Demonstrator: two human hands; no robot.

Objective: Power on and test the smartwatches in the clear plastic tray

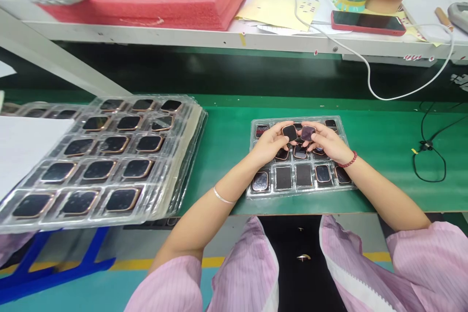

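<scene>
Between the thumb and fingers of my left hand (271,143) is a square watch case (290,132) with a dark face and a gold-coloured rim. My right hand (329,142) pinches a second watch case (307,133), its face dark purplish. Both are held close together, side by side, above a clear plastic tray (250,194). Watch cases sit in many of its pockets, such as one at the front left (260,181). Two front-row pockets (293,177) show flat dark squares without a visible gold rim. My hands hide part of the back rows.
A tall stack of clear trays (175,175) filled with watch cases stands at the left, partly under a white sheet (32,148). Above the green bench (226,156) runs a shelf with pink foam (219,9) and a phone (367,23). A white cable (369,75) hangs down; a black cable (426,145) lies right.
</scene>
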